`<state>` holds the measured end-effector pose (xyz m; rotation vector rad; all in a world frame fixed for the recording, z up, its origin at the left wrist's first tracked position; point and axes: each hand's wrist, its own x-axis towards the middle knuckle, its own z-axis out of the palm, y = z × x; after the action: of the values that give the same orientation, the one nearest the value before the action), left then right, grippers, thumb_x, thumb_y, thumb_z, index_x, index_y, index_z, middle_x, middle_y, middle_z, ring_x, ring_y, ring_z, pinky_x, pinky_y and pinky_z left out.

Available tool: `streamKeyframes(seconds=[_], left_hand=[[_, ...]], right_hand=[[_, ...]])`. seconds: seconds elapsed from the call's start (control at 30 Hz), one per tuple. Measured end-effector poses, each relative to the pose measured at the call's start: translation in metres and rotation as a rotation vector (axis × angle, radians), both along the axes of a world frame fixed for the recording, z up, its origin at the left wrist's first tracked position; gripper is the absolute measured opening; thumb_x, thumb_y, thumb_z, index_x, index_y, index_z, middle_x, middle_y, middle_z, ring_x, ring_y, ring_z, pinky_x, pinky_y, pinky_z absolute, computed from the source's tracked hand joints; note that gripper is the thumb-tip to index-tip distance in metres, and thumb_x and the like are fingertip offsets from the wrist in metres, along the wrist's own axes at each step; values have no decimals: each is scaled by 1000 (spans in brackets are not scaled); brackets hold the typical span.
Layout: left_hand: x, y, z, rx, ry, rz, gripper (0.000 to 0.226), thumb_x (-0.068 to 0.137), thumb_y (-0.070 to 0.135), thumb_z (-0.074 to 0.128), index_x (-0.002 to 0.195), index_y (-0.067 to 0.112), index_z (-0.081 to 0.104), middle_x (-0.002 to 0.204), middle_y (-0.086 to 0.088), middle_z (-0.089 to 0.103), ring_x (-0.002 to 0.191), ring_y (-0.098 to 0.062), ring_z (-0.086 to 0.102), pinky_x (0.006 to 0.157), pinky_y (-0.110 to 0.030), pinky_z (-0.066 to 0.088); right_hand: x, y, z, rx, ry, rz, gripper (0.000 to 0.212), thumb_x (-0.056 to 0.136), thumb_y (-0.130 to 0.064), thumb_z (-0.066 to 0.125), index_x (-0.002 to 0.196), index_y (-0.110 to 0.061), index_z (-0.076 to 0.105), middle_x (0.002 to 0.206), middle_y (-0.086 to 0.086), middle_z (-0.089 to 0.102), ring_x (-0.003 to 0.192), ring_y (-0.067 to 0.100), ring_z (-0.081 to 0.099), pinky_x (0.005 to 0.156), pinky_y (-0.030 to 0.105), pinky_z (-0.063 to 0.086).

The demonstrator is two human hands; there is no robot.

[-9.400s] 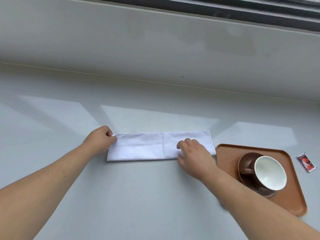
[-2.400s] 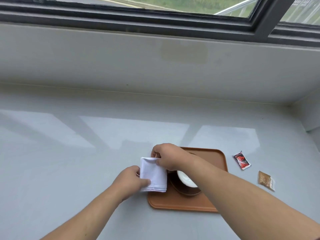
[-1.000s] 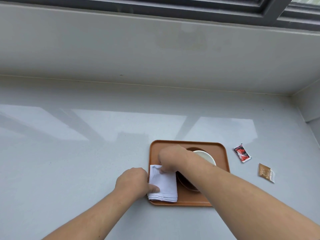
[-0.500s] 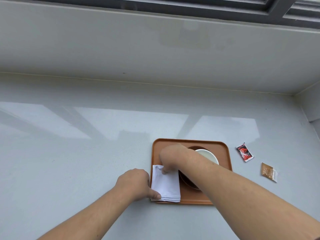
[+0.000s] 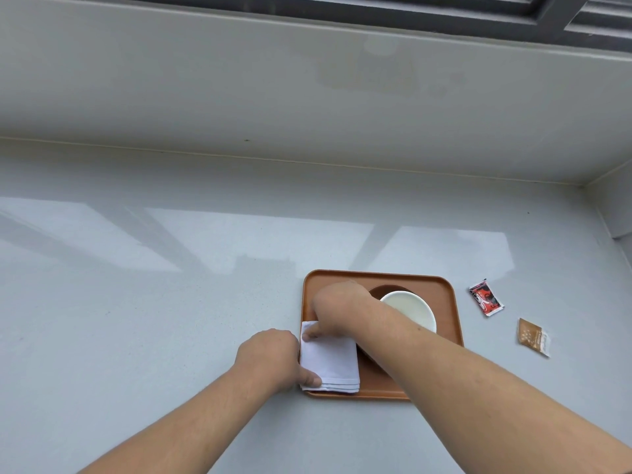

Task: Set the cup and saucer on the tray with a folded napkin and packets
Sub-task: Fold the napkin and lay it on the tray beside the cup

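Note:
A white folded napkin (image 5: 331, 362) lies on the front left part of the brown tray (image 5: 444, 289). My left hand (image 5: 270, 357) holds its left edge, thumb on the near corner. My right hand (image 5: 337, 311) pinches its far left corner. Behind my right forearm stands the cup (image 5: 412, 309), white inside, on a dark brown saucer (image 5: 384, 290) on the tray. A red and black packet (image 5: 485, 297) and a brown packet (image 5: 533, 336) lie on the counter to the right of the tray.
The tray rests on a pale grey counter (image 5: 154, 302). A grey wall (image 5: 307, 97) rises behind it under a dark window frame (image 5: 376, 8). A side wall (image 5: 615, 206) closes the counter at the far right.
Over the last seconds both hands carried the folded napkin from beside the tray onto its front left part. In the last half second the hands barely moved.

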<state>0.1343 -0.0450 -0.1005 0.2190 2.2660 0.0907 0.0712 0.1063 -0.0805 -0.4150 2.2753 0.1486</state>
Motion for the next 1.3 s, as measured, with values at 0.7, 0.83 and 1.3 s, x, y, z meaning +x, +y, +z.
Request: streamKeyframes(seconds=[0.7,0.83,1.3], left_hand=[[3,-6,-2,60,13,24,60,56,82,70,65,25,55,71,10,60,65,-7,53,52,-28,34],[5,-7,-2,74,16,30,60,55,83,67,65,26,55,70,12,60,65,-5,52,52,-28,34],[10,-8,3,112,106,40,66,52,82,71,85,31,44,81,15,55,73,-13,54,54,-32,35]], right_hand=[[-2,6,0,60,-1,-9,54,86,-73,55,67,-23,50,73,-6,54,87,25,52,105,48,33],[3,8,-3,30,44,-24,58,83,-78,50,66,-22,54,73,-5,57,84,24,55,103,48,33],[6,2,8,98,38,-3,57,85,-76,47,70,-22,60,78,-5,61,87,22,54,101,47,31]])
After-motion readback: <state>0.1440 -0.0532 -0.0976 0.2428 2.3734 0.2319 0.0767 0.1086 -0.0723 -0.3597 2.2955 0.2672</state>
